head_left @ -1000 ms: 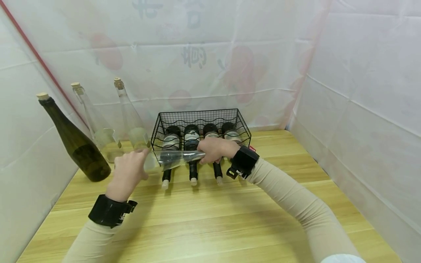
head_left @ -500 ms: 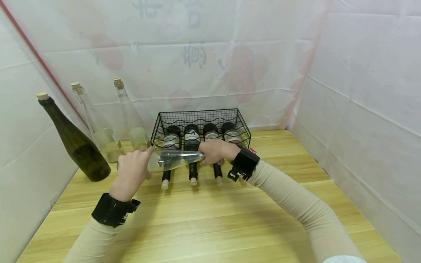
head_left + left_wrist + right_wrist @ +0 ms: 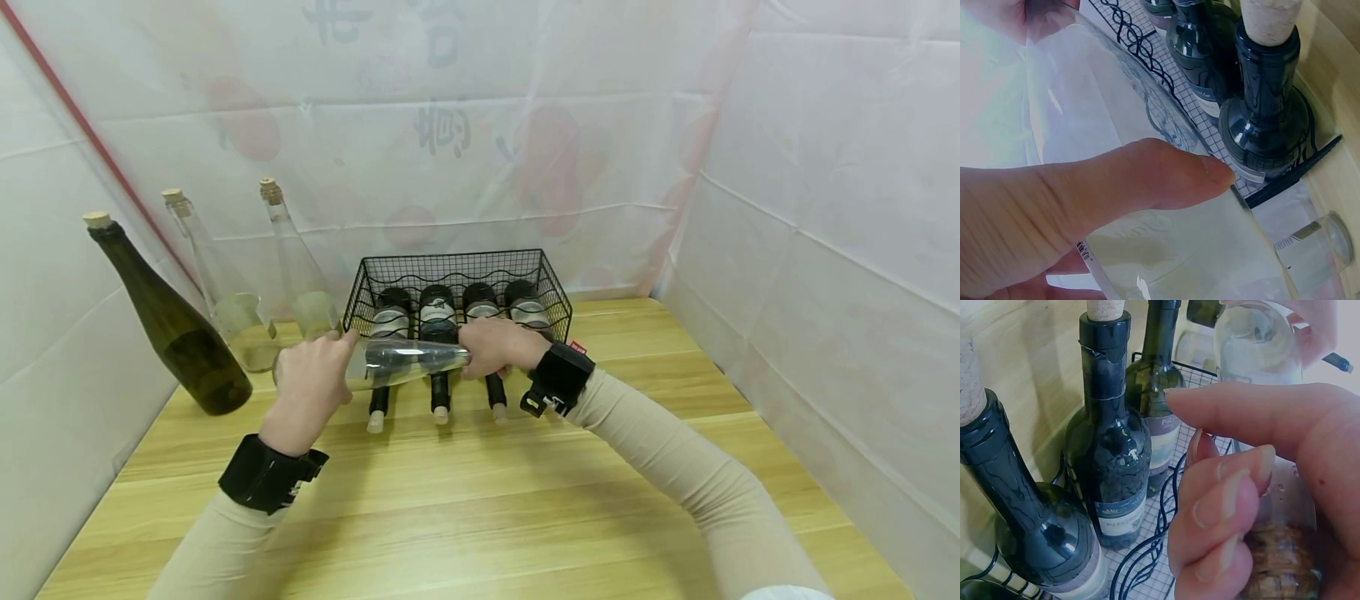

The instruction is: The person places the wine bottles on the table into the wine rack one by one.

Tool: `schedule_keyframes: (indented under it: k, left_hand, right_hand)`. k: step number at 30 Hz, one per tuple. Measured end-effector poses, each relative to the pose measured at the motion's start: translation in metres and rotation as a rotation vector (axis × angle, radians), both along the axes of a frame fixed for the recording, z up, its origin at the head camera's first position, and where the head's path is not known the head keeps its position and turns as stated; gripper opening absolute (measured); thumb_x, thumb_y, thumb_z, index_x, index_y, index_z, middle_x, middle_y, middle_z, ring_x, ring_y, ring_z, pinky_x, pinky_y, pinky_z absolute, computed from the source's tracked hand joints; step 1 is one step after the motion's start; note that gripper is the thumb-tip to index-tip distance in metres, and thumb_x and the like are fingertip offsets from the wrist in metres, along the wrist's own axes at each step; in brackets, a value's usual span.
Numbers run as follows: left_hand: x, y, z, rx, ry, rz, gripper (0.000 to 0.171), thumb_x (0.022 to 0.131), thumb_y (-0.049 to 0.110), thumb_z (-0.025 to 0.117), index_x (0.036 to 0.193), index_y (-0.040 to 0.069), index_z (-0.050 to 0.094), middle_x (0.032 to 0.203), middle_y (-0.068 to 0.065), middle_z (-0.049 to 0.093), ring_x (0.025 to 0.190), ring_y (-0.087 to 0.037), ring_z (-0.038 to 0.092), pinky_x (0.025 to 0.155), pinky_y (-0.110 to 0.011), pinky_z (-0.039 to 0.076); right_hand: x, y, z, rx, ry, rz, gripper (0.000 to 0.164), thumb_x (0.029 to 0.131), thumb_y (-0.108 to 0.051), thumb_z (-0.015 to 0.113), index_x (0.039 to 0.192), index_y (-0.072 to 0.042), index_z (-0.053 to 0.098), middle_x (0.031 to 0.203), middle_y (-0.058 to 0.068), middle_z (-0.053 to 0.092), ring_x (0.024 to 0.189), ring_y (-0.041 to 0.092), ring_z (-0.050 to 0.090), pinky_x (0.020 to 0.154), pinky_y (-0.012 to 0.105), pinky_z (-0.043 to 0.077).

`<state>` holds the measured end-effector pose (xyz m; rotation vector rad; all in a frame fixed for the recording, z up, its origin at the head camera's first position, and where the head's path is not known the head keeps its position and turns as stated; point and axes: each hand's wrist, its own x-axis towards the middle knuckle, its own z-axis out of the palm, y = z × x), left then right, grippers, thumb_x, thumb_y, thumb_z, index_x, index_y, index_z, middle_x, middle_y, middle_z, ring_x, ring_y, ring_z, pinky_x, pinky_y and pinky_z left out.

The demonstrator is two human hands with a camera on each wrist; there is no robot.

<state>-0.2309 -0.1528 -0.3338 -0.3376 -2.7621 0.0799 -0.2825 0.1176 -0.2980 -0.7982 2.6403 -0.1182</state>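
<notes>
One clear bottle (image 3: 408, 360) held nearly level above the front of the wire rack (image 3: 450, 253), neck toward the person's right. Left hand (image 3: 313, 371) grips the base end, thumb laid across the glass; right hand (image 3: 497, 346) has its fingers curled round the neck, where a cork (image 3: 1282, 559) shows through.

Handling, my judgement: smooth glass, heavier at the base, so the left hand should bear the weight and the right only steer. Best kept level and clear of the corked necks of the four dark bottles (image 3: 438, 308) lying beneath; a knock there is the main risk (clear walls make the gap hard to judge).

Writing: barcode (image 3: 1084, 250) on the held bottle, plus faint script-like marks, illegible. One pale label (image 3: 1124, 515) in the rack seems to begin with N; the rest too soft to read. Red tag (image 3: 577, 347) at the rack's right side, too small to read. Pale characters on the backdrop (image 3: 442, 187), not made out.

Further left on the table (image 3: 450, 508): a green bottle (image 3: 168, 321) and two clear ones, all upright and corked.
</notes>
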Motion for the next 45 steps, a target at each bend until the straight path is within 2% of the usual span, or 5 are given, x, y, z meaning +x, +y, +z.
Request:
schedule_keyframes:
  k: [8,16,30,39,45]
  left_hand:
    - [-0.002,0.005,0.002,-0.017,0.040,-0.007,0.064,0.054,0.006,0.095,0.111,0.012,0.066,0.071,-0.006,0.060,0.051,-0.020,0.048,0.036,-0.035,0.035]
    - [-0.005,0.006,0.002,0.007,0.117,-0.038,0.070,0.050,-0.003,0.089,0.115,0.014,0.068,0.074,-0.008,0.064,0.052,-0.026,0.053,0.037,-0.038,0.037]
    - [-0.007,0.009,0.005,0.050,0.128,-0.054,0.080,0.051,0.003,0.098,0.124,0.013,0.066,0.091,-0.009,0.072,0.072,-0.033,0.064,0.043,-0.042,0.043]
    - [-0.008,0.012,0.008,0.044,0.179,-0.099,0.085,0.058,0.006,0.097,0.133,0.010,0.058,0.102,-0.018,0.071,0.092,-0.041,0.067,0.069,-0.053,0.055]
    - [-0.010,0.013,0.011,0.105,0.208,-0.147,0.109,0.055,0.015,0.103,0.149,0.010,0.048,0.122,-0.023,0.068,0.115,-0.045,0.065,0.092,-0.061,0.056]
  right_hand:
    - [0.001,0.006,-0.002,-0.074,-0.032,0.001,0.026,0.101,-0.025,0.067,0.085,-0.017,0.049,0.068,-0.002,0.039,0.052,0.016,0.045,0.057,0.029,0.033]
    - [0.004,0.009,-0.002,-0.105,0.000,0.043,0.024,0.101,-0.023,0.067,0.085,-0.017,0.050,0.078,-0.001,0.045,0.069,0.015,0.033,0.074,0.036,0.028]
    - [0.009,0.014,0.006,-0.114,0.079,0.021,0.032,0.098,-0.019,0.069,0.081,-0.017,0.043,0.075,-0.001,0.024,0.067,0.014,0.023,0.069,0.033,0.023]
    - [0.016,0.023,0.016,-0.128,0.109,-0.004,0.020,0.100,-0.013,0.065,0.088,-0.015,0.049,0.074,-0.001,0.030,0.067,0.014,0.026,0.069,0.033,0.025]
    - [0.018,0.032,0.021,-0.129,0.165,-0.023,0.006,0.097,-0.010,0.064,0.095,-0.011,0.059,0.074,-0.003,0.034,0.065,0.012,0.029,0.064,0.029,0.026]
